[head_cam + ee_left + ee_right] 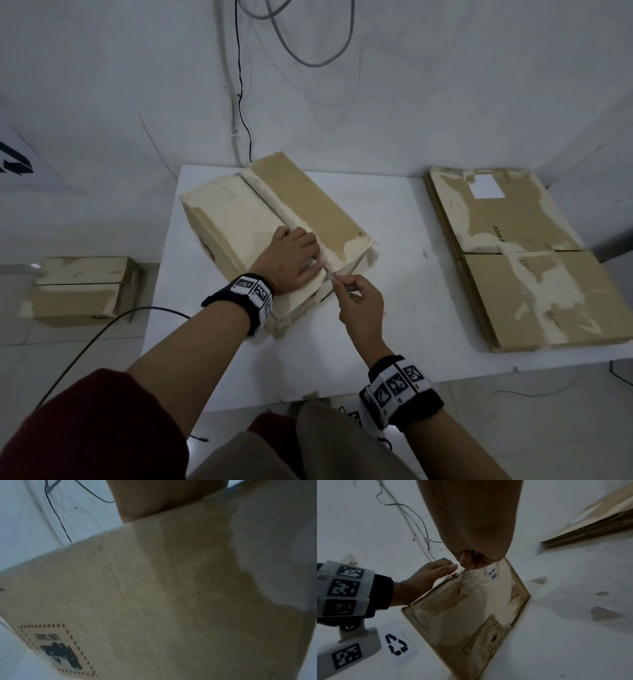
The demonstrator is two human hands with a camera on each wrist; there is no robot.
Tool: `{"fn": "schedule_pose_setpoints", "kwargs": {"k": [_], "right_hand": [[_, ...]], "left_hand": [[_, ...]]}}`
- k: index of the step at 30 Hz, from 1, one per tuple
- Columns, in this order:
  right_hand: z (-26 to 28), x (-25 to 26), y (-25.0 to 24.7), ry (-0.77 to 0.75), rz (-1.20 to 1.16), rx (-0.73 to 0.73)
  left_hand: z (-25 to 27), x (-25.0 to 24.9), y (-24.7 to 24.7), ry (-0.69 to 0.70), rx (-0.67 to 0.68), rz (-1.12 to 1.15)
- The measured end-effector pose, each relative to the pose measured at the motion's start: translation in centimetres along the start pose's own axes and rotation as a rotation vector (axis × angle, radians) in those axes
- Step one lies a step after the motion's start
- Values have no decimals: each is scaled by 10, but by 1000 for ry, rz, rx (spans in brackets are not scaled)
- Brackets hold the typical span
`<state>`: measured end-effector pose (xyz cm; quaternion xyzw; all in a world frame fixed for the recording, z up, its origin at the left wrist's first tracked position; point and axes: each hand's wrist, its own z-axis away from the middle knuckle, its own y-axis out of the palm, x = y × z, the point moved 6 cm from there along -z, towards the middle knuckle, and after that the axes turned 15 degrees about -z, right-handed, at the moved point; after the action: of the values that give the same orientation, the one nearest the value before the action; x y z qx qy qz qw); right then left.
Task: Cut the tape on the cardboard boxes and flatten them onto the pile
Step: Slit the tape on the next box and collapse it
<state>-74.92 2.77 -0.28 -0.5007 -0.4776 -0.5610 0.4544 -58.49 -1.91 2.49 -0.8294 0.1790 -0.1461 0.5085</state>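
Note:
A taped cardboard box lies on the white table, its top seam running towards me. My left hand lies flat on the box top beside the near end of the seam, fingers straight. My right hand pinches a small cutter whose tip meets the seam at the box's near edge. In the right wrist view the right hand is closed round the cutter just above the box, with the left hand beside it. The left wrist view shows only the box side up close.
A pile of flattened boxes lies on the table's right side. Another taped box sits on the floor at the left. A black cable runs across the floor, and more cables hang on the wall behind.

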Motion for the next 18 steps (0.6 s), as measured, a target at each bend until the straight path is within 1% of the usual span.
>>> {"fn": "schedule_pose_setpoints", "kwargs": {"k": [4,7,10,15,18], "right_hand": [[-6,4,10,-37,13,0],[0,0,9,4,-24,-34],[4,-1,4,26,-26,-18],[-4,2,18,-34,12,8],[0,-4,13,35,-42,13]], "left_hand": [[2,2,-2,-14,1,-12],[1,1,-2,-18,10,-16],[0,-3,-4,9,8,-15],[7,1,-8,-25,-29,-13],[8,0,-7,-22,-1,-1]]}}
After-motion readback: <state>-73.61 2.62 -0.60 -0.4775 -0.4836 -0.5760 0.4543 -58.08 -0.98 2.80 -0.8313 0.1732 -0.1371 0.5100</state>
